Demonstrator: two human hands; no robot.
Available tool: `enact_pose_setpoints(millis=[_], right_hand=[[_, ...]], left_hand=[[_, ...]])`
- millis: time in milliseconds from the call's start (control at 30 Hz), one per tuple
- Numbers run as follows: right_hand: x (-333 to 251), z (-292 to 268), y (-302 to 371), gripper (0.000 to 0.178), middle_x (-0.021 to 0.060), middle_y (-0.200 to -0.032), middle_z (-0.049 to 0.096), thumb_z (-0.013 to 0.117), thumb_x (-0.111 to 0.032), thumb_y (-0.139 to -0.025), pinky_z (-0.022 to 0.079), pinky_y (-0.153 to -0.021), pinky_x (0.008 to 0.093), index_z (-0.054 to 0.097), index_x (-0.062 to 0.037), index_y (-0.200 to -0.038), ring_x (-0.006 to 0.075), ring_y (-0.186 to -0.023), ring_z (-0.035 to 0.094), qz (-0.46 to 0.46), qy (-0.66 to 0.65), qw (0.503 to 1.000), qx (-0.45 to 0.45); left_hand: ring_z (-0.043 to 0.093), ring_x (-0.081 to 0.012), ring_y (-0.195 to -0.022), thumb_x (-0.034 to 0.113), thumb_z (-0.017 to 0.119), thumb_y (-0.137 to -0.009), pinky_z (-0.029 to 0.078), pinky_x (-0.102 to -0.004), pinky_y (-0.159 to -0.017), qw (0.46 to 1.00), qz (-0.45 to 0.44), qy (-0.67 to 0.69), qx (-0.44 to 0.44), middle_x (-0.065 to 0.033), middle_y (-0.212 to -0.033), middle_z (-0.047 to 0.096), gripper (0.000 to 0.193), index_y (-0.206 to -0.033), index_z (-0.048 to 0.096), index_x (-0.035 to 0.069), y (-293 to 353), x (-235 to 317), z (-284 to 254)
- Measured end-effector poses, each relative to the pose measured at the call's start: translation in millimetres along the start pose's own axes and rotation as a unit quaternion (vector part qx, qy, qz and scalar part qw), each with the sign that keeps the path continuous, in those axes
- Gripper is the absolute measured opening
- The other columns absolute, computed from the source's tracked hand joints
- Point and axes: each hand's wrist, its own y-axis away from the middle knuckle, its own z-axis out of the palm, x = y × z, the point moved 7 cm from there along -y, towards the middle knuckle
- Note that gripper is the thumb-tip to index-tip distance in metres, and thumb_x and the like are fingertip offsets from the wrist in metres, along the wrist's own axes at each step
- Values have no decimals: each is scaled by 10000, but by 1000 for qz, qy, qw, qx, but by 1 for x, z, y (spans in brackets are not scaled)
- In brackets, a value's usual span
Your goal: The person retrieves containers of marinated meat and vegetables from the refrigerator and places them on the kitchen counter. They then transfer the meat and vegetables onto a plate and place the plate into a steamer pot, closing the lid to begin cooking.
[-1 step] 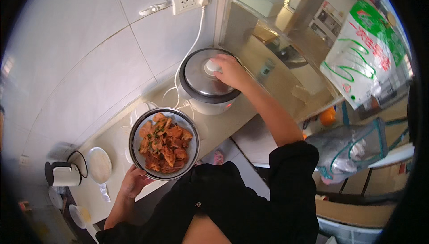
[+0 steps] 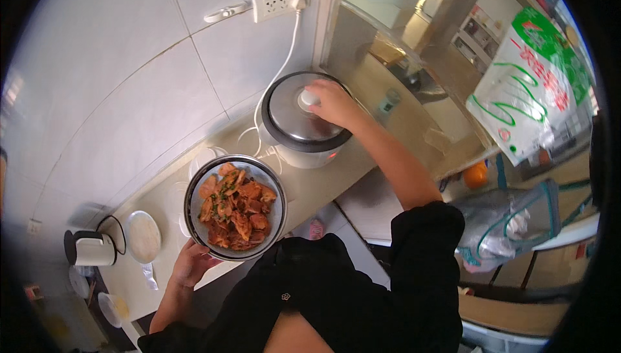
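Observation:
My left hand grips the near-left rim of a round metal bowl from outside and below, some of its fingers hidden under it. Reddish-brown cooked meat pieces with chopped green herbs lie in the bowl, which is held just over the counter's front part. At the back, a white rice cooker stands on the counter with a small red light lit on its side. Its silver, dark-rimmed lid is on. My right hand has its fingers closed round the white knob on that lid.
A white cord runs from the wall socket down beside the cooker. Left on the counter are a plate and a white kettle. A printed plastic bag hangs right, above a mesh bag.
The whole view has shifted very slightly. Both hands keep their holds, and the cooker's lid stays on.

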Motion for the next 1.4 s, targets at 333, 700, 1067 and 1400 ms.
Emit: enact_pose_setpoints(millis=[333,700,1067,1400], right_hand=[[22,5,-26,462,183,-1008,529,668,-228,-642,404,-854,411,573,-82,-1070,343,-990,485,23,-19,993,-111],[66,-113,108,309,45,-827,597,522,-114,-814,465,-630,236,541,-30,-1111,106,-726,568,371,-384,835,130],[64,-93,219,355,100,-996,587,529,-170,-821,450,-725,251,509,-8,-1136,138,-847,563,415,-474,762,150],[65,-96,239,402,96,-1005,581,553,-198,-804,440,-711,243,496,-26,-1163,131,-843,551,428,-463,752,193]], left_hand=[[527,-257,-992,116,510,-735,433,-444,-872,995,76,28,52,-123,-1122,516,459,-1176,419,26,2,28,12],[531,-269,-972,145,510,-758,417,-414,-913,998,60,23,17,-168,-1050,531,395,-1104,444,-34,-47,75,42],[491,-373,-992,65,502,-715,442,-419,-915,996,-16,47,-81,-261,-1075,414,462,-1118,347,-100,-167,89,155],[488,-400,-958,31,462,-727,454,-459,-889,992,-86,62,-70,-269,-1009,413,402,-1064,335,-148,-216,66,186]])
